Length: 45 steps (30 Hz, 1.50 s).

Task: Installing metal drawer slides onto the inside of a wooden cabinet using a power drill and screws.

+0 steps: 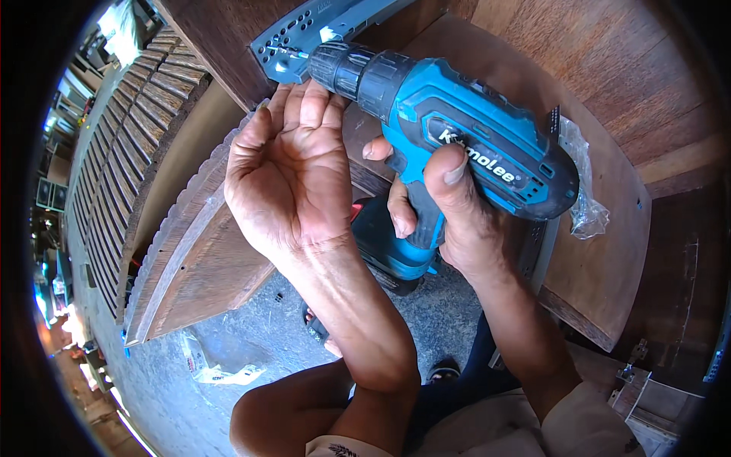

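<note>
Palm-up left hand (fingers at drill)

Drill bit tip mostly hidden where it meets the grey metal bracket. Left hand covers the bracket's lower edge and its fingertips are out of sight behind the chuck. Right hand hides the cordless drill grip and trigger. Plastic bag contents too small to tell.

A clear plastic bag lies crumpled on the wooden panel right of my drill; a white printed wrapper lies on the floor.
</note>
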Available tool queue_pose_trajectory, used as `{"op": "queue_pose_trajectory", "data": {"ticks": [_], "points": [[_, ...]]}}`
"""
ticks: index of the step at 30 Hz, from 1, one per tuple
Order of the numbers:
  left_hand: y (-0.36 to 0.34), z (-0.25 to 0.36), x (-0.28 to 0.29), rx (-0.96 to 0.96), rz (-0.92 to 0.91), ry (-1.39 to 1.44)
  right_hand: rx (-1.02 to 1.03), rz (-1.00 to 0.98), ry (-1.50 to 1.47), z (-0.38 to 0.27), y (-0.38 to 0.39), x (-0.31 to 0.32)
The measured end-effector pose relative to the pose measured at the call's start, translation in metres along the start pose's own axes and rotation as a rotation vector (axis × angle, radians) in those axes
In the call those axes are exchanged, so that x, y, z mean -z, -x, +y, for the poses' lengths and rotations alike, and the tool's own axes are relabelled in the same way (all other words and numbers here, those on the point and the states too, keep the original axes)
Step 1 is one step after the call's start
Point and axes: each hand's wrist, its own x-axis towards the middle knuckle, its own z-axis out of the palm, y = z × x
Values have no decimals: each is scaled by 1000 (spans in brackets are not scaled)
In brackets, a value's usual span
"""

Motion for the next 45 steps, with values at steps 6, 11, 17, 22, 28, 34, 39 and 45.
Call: {"op": "queue_pose_trajectory", "data": {"ticks": [6,11,17,22,28,34,39,45], "points": [[-2,2,4,5,-31,18,-10,2,9,-1,-3,-2],[-2,-1,5,5,-40,46,2,-23,55,3,-5,-1],[-1,-13,-11,-60,49,30,-8,-14,191,4,-4,0],[-1,-13,-21,-108,178,-4,-32,2,266,1,-1,-1],[-1,-16,-19,-134,210,-31,-35,-14,303,1,-1,2],[-3,-17,-19,-162,274,-63,-42,-13,311,0,-1,3],[-1,-17,-19,-149,251,-68,-51,-15,318,-1,0,4],[-2,-16,-18,-152,254,-73,-53,-13,320,1,0,4]]}}
